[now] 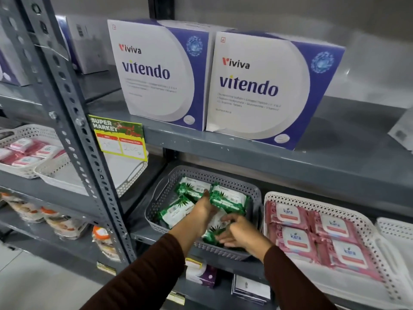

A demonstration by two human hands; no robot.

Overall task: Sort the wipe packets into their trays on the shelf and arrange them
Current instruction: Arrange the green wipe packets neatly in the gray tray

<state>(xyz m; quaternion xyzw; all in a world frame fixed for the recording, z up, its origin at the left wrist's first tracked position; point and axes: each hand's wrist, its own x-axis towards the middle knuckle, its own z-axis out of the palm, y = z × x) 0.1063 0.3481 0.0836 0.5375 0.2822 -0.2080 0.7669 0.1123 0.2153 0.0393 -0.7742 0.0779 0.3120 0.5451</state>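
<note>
A grey perforated tray [165, 193] on the middle shelf holds several green-and-white wipe packets [228, 199]. My left hand [201, 212] reaches into it, fingers lying on the packets at the tray's centre. My right hand [240, 233] is at the tray's front, fingers curled around a green packet [213, 236] there. To the right, a white perforated tray [366, 229] holds several pink Kara wipe packets [295, 239] laid flat in rows.
Two large Vitendo boxes [257, 90] stand on the shelf above. A grey upright post [73, 135] separates the left bay, where a white tray [24, 133] holds pink packets beside another white tray [125, 173]. A yellow price tag [120, 139] hangs from the shelf edge.
</note>
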